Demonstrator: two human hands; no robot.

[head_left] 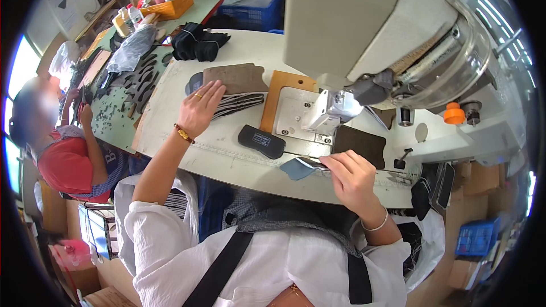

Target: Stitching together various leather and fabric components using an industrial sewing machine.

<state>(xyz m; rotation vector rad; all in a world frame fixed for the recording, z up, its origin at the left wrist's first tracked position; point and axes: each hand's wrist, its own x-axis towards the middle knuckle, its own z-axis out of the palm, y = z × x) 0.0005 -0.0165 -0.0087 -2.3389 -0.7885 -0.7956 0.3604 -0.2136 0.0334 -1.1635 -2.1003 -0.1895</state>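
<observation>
My left hand [200, 108] lies with its fingers stretched out, its fingertips at the edge of a brown flat piece [242, 78]. A dark rounded piece [194, 83] shows beside that hand, and several black-and-white strips [245, 102] lie to its right. My right hand [354, 175] pinches a small grey-blue piece of material [297, 169] at the table's front edge. Between my hands rests a black sole-shaped piece [261, 141] with a pale print. Another dark brown piece [359, 145] lies just beyond my right hand, beside the machine's metal plate [293, 115].
A large pale machine [341, 17] overhangs the white table [227, 162] at the right. A black bundle [199, 42] sits at the far left corner. At the left, a co-worker in red [65, 162] works at a green table [116, 102] with dark cut pieces.
</observation>
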